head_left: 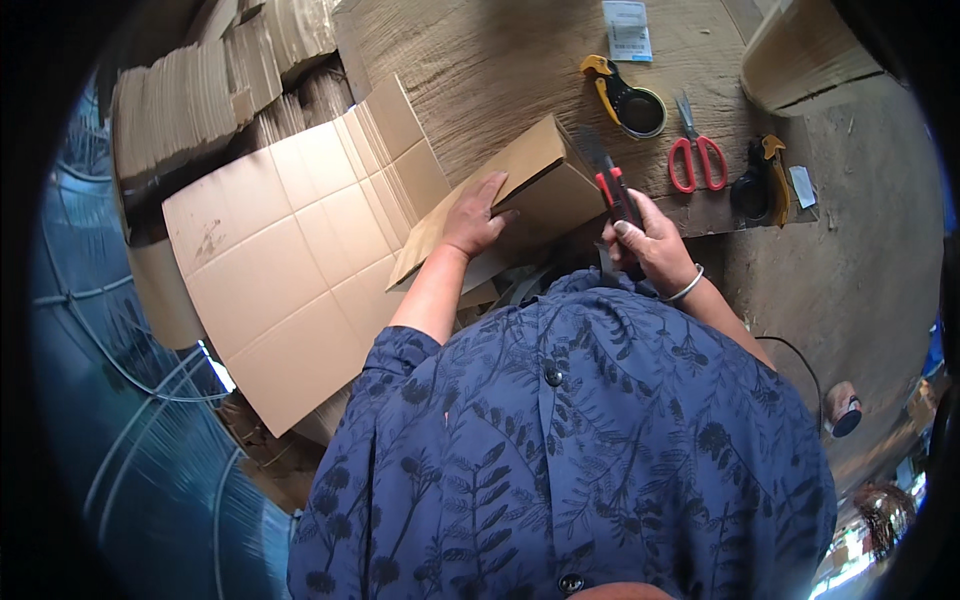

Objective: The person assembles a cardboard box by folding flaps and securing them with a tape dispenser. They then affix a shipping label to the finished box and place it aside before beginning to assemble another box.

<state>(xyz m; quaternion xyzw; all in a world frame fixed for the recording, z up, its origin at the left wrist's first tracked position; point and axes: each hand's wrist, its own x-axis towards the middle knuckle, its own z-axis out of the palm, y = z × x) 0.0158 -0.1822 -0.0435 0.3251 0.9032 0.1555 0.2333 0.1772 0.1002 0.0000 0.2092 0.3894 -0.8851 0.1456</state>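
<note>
Hands, two: one left hand (476,217), laid on a carton, fingers extended and thumb spread apart, clasping nothing that shows; one right hand (648,240), fingers closed round a cutter. Folded cardboard carton (520,180), one, slanting across the near edge of the brown work surface (480,60), in front of the person. Red-and-black cutter (616,195), one, upright beside the carton's right end; whether they touch cannot be told. Creased cardboard sheet (300,240), one, opened out at left. Tape dispensers, two, yellow and black: one upper (632,105), one lower right (765,185). Red-handled scissors (697,160), one pair, between the dispensers. Pale paper slips, two: one top (627,30), one far right (802,187).
</note>
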